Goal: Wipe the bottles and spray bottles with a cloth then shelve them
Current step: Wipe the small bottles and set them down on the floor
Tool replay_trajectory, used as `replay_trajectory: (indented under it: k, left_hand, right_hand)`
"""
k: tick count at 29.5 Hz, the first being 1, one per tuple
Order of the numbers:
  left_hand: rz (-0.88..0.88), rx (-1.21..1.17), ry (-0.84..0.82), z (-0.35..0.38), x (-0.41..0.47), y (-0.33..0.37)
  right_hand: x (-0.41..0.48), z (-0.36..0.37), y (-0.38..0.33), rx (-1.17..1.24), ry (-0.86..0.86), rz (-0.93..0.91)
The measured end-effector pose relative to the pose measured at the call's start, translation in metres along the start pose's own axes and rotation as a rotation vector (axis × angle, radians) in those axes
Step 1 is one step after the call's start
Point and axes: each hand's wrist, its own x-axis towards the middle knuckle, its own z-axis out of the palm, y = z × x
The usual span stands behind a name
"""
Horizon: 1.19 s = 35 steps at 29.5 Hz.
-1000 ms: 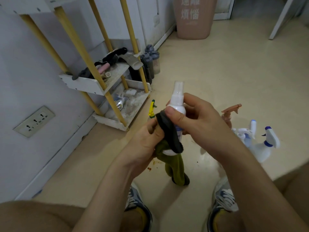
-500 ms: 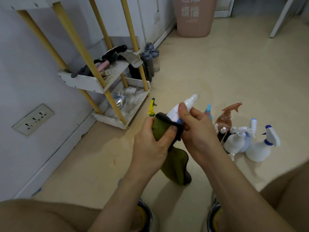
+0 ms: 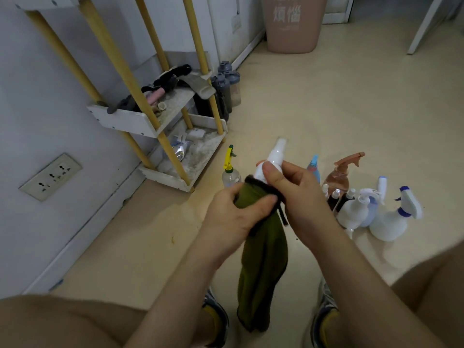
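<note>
My right hand (image 3: 298,194) grips a small white spray bottle (image 3: 272,156) near its neck, nozzle pointing up and away. My left hand (image 3: 233,214) holds a green cloth (image 3: 263,267) wrapped round the bottle's lower body, which is hidden; the cloth's tail hangs down between my feet. A cluster of spray bottles stands on the floor to the right: a brown one (image 3: 339,177), a blue-capped one (image 3: 312,168), two white ones (image 3: 354,212) (image 3: 391,219) and small dark ones. A clear bottle with a yellow trigger (image 3: 229,172) stands left of my hands.
A white shelf rack with yellow posts (image 3: 160,126) stands against the left wall, its two low shelves holding clutter. Grey drink bottles (image 3: 226,89) stand beside it. A pink bin (image 3: 292,23) is at the back. A wall socket (image 3: 50,175) is at the left.
The bottle has swung from upright to tilted and back toward upright in my right hand, while my left hand moved the cloth up over its lower body.
</note>
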Motion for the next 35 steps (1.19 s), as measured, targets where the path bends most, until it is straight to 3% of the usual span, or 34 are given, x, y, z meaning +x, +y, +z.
replay_trajectory:
  k: [4,7,8,10,12,14,17,20,23,26,31,35]
  left_hand:
    - [0.302,0.593,0.229,0.009,-0.004,-0.009]
    - [0.284,0.76,0.342,0.004,-0.001,-0.009]
    - [0.225,0.696,0.35,0.003,-0.001,-0.005]
    - [0.099,0.328,0.287,0.001,0.001,0.001]
    - [0.032,-0.154,0.091,-0.005,0.003,0.007]
    - [-0.012,-0.48,-0.145,-0.012,0.0,0.007]
    - [-0.02,-0.639,-0.371,-0.021,-0.001,0.007]
    - [0.005,-0.534,-0.239,-0.026,0.004,0.013]
    - [0.092,-0.275,-0.021,-0.027,0.008,0.013]
    - [0.173,-0.186,0.065,-0.022,0.008,0.005]
    - [0.125,-0.289,0.083,-0.016,0.011,-0.003]
    - [0.1,-0.102,0.285,-0.008,0.02,0.003]
  right_hand:
    - [-0.008,0.005,0.013,-0.239,0.067,-0.022]
    - [-0.009,0.005,0.01,-0.437,-0.072,-0.005]
    - [-0.009,0.004,0.01,-0.461,-0.111,-0.003]
    - [-0.009,0.003,0.008,-0.447,-0.148,0.007]
    - [-0.006,-0.001,0.011,-0.397,-0.087,0.055]
    - [0.004,-0.01,0.017,-0.397,-0.021,0.167]
    - [0.01,-0.025,0.02,-0.236,-0.216,0.448]
    - [0.016,-0.024,0.015,0.129,-0.222,0.531]
    - [0.009,-0.012,0.011,0.247,-0.199,0.367]
    - [-0.008,0.003,0.013,0.293,-0.006,0.182]
    - [-0.02,0.009,0.011,0.082,0.054,-0.055]
    - [-0.029,0.029,0.009,-0.324,0.014,-0.331]
